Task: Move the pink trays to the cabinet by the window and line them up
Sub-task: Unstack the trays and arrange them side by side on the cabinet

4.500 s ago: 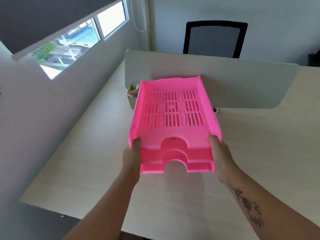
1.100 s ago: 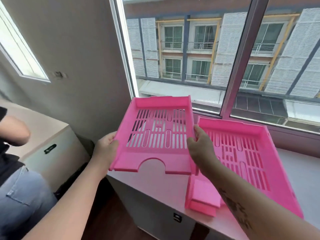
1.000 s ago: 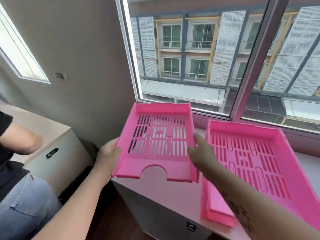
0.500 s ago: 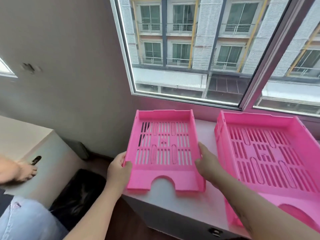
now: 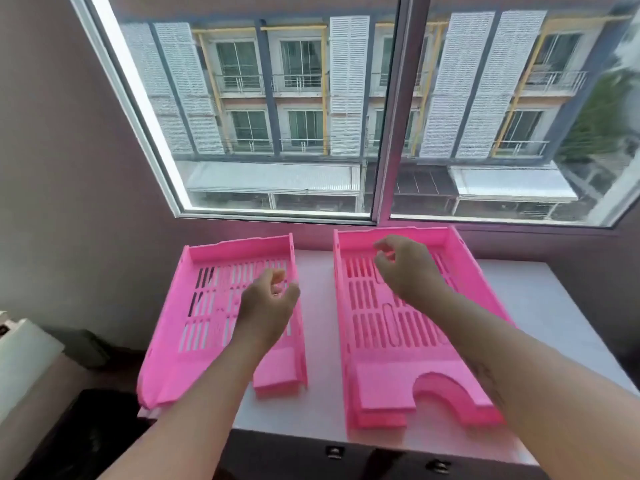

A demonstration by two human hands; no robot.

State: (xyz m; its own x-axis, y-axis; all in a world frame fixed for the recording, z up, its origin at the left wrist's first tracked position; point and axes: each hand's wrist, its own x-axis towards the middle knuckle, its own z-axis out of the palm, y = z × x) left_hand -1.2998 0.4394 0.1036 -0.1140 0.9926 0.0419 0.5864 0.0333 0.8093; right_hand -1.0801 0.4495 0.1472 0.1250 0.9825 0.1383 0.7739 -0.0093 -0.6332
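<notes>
A single pink tray (image 5: 207, 306) lies on the left part of the white cabinet top (image 5: 540, 306) under the window, its front left corner overhanging the edge. Beside it on the right rests a stack of pink trays (image 5: 388, 341), with a narrow gap between the two. My left hand (image 5: 268, 306) hovers over the single tray, fingers loosely curled, holding nothing. My right hand (image 5: 405, 268) hovers over the stack, fingers apart and empty. Both forearms reach in from below.
A large window (image 5: 381, 116) with a vertical frame bar stands directly behind the cabinet. A wall (image 5: 69, 168) closes the left side. A white unit (image 5: 24, 355) and a dark bin (image 5: 79, 434) sit low on the left. Cabinet drawer locks (image 5: 334, 452) show below the front edge.
I carried the trays from the desk to the window cabinet. Since half a second ago, both hands have let go of the left tray, which now lies flat, and moved up above the trays.
</notes>
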